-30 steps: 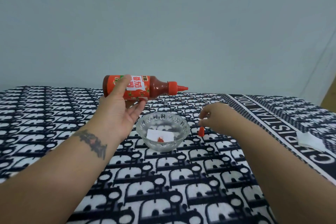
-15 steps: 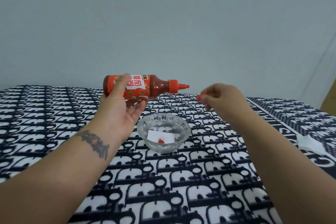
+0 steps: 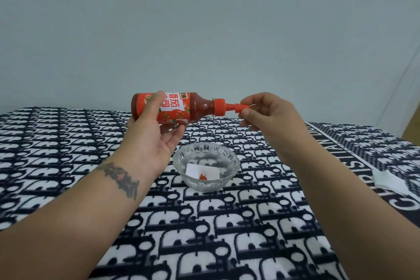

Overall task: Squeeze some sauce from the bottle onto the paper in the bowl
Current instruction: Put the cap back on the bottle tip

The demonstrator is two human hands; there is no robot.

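Observation:
My left hand [image 3: 152, 134] grips a red sauce bottle [image 3: 181, 107] lying on its side in the air, nozzle pointing right. My right hand [image 3: 270, 116] pinches a small red cap [image 3: 241, 107] between thumb and forefinger, and the cap sits on the tip of the nozzle. Below, on the patterned cloth, stands a clear glass bowl [image 3: 229, 157]. Inside it lies a white paper [image 3: 195, 169] with a small red blob of sauce [image 3: 203, 177] on it.
The table is covered by a black-and-white patterned cloth [image 3: 204, 234]. A folded white tissue [image 3: 389, 180] lies at the right edge. A plain pale wall stands behind the table.
My right hand has lifted the red cap from the cloth beside the bowl up to the bottle's nozzle. The bottle has stayed level in my left hand.

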